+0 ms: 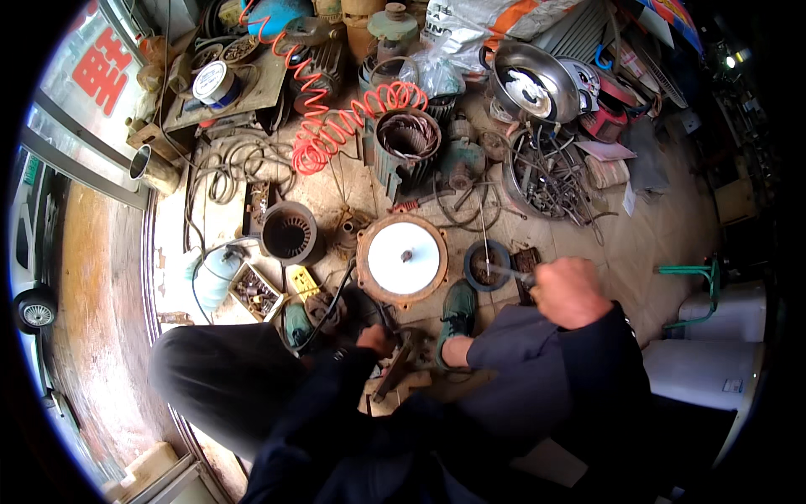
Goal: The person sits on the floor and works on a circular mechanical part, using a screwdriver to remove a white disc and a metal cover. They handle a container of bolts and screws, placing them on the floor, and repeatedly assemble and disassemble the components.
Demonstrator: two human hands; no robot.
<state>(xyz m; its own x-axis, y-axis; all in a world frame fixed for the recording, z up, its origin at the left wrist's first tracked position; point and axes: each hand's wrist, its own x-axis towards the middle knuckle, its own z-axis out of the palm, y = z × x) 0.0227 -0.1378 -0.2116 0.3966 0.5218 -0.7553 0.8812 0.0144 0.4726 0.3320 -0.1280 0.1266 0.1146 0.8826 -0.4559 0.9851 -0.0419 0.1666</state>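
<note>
**Hands at work among old motor parts**

The right hand (573, 291) is closed around a thin metal tool (509, 272), held over a small round black ring (486, 265) on the floor (663, 235). The left hand (374, 340) rests low on a dark metal part (401, 370) between the green shoes (457, 309); I cannot tell its grip. A big round white motor cover (402, 258) lies just beside the ring. A red curly hose (336, 126) and a grey motor shell (290, 233) crowd the floor behind.

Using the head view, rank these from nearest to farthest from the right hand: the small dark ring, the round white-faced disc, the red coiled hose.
From the right hand:
1. Small dark ring, just to its left.
2. Round white-faced disc, farther left.
3. Red coiled hose, far up and left.
</note>
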